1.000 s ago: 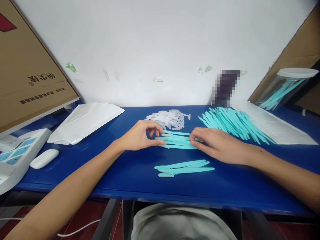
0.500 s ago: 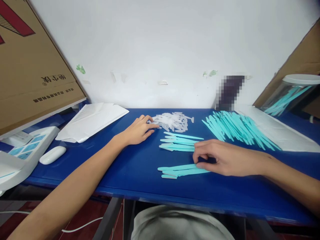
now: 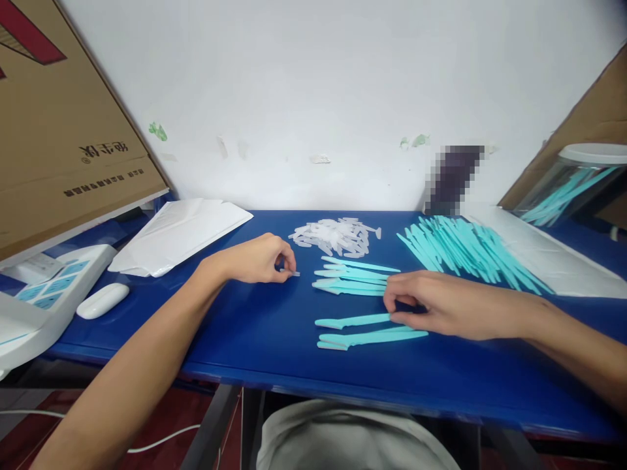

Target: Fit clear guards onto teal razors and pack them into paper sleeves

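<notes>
My left hand (image 3: 257, 260) rests on the blue table (image 3: 255, 339) with its fingers pinched on a small clear plastic cap (image 3: 292, 272), just in front of a pile of clear caps (image 3: 336, 236). My right hand (image 3: 443, 303) pinches the end of one teal stick (image 3: 355, 320), lifted slightly off the near group of teal sticks (image 3: 372, 338). A second small group of teal sticks (image 3: 353, 279) lies between my hands. A big heap of teal sticks (image 3: 465, 248) lies at the back right.
A cardboard box (image 3: 59, 130) leans at the left, above a white device (image 3: 34, 300) and a white mouse (image 3: 102, 301). White plastic bags (image 3: 179, 232) lie at the back left. Another white sheet (image 3: 553, 261) and a clear jar of teal sticks (image 3: 568, 186) sit at the right.
My left hand drew back from the clear cap pile with one cap pinched. My right hand moved from the middle stick group to the near group and pulled one stick apart from it.
</notes>
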### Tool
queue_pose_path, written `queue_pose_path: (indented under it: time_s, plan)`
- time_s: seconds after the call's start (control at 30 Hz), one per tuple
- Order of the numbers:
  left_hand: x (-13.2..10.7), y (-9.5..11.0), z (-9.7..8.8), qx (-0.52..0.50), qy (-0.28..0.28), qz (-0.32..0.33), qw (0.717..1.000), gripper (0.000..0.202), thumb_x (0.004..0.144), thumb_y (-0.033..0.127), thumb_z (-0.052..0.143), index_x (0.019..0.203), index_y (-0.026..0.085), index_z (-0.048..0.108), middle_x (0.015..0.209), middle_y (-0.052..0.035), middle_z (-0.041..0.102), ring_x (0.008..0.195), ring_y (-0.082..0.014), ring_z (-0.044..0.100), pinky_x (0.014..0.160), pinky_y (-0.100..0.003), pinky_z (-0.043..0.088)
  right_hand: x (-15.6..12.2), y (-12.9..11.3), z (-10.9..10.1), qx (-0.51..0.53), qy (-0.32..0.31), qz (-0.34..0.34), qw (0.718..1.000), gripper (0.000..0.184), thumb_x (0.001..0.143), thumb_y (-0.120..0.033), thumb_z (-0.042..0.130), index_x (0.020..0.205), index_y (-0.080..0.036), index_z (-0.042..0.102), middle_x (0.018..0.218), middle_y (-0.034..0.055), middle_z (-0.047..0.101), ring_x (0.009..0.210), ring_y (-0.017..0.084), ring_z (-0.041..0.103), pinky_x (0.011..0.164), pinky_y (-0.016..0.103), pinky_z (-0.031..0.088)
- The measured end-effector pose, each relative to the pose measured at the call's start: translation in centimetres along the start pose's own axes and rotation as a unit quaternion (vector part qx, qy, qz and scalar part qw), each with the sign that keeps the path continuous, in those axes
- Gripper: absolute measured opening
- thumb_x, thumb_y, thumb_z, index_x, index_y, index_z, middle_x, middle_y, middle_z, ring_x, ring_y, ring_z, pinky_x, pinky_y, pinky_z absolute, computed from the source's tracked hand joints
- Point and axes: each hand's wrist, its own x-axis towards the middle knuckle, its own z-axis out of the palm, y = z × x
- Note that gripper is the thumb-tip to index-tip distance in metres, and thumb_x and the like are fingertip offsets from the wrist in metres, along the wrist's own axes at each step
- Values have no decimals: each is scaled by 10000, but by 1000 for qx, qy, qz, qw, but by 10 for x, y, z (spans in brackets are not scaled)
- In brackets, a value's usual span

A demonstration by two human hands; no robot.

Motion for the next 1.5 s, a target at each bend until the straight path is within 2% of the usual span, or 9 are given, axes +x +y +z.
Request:
queue_pose_path:
  time_s: [0.17, 0.3, 0.37, 0.47, 0.6, 0.93, 1.13, 1.37, 1.5]
  plan:
    - [-3, 17, -3, -66, -74, -9, 995, 227, 746, 137, 678, 895, 230, 821, 871, -9, 778, 738, -150, 644, 616, -223, 460, 3, 1, 1, -51, 36, 0, 998, 190, 975, -357, 490, 905, -214, 594, 835, 27, 624, 639, 150, 509, 595, 286, 366]
    - [0, 24, 2, -111, -85, 11, 990, 169, 794, 189, 707, 929, 213, 805, 849, -17, 780, 701, -141, 651, 625, -223, 484, 5, 2, 1, -91, 82, -13, 992, 140, 939, -297, 509, 850, -210, 573, 777, 7, 607, 567, 124, 464, 567, 281, 334]
    - [2, 27, 5, -132, -74, 30, 988, 146, 816, 212, 719, 949, 198, 778, 834, -17, 776, 703, -137, 658, 646, -225, 498, 5, 2, 1, -93, 93, -21, 991, 135, 931, -287, 514, 836, -212, 575, 728, -5, 595, 536, 116, 448, 547, 276, 316]
    - [3, 32, 9, -131, -46, 62, 988, 38, 815, 171, 718, 852, 179, 715, 807, -6, 756, 704, -124, 647, 661, -222, 493, 4, 1, 0, -87, 92, -27, 992, 149, 935, -290, 508, 828, -218, 582, 624, -28, 548, 485, 111, 413, 515, 273, 283]
    - [3, 37, 12, -111, -18, 81, 990, 94, 813, 132, 694, 754, 179, 638, 772, 5, 736, 692, -119, 624, 665, -236, 469, 3, 0, -1, -87, 85, -24, 992, 166, 952, -299, 483, 832, -226, 571, 526, -58, 449, 450, 113, 369, 500, 270, 254]
    - [3, 36, 8, -109, -19, 67, 992, 172, 819, 213, 705, 729, 182, 562, 732, 0, 691, 671, -124, 590, 628, -242, 438, 4, 0, -3, -74, 84, -13, 994, 173, 940, -313, 493, 825, -223, 587, 536, -50, 483, 450, 112, 383, 503, 262, 262]
    - [5, 38, 13, -143, -24, 79, 986, 196, 829, 197, 690, 721, 185, 527, 726, 4, 679, 674, -120, 582, 636, -243, 439, 4, -5, 1, -82, 106, -42, 990, 193, 962, -297, 492, 851, -211, 624, 556, -42, 517, 451, 102, 396, 501, 255, 280]
    - [12, 47, 33, -165, 21, 117, 979, 143, 859, 211, 683, 743, 179, 605, 710, 14, 629, 613, -97, 484, 599, -235, 408, 7, -5, 14, -80, 162, -115, 977, 250, 995, -287, 487, 885, -181, 685, 613, -1, 622, 519, 116, 519, 541, 261, 326]
    - [19, 40, 38, -210, 104, 84, 969, 210, 867, 364, 735, 874, 169, 658, 733, 2, 640, 559, -87, 432, 554, -236, 383, 9, 1, 13, -104, 152, -96, 978, 256, 989, -289, 500, 831, -189, 675, 638, 4, 635, 539, 122, 530, 563, 263, 338]
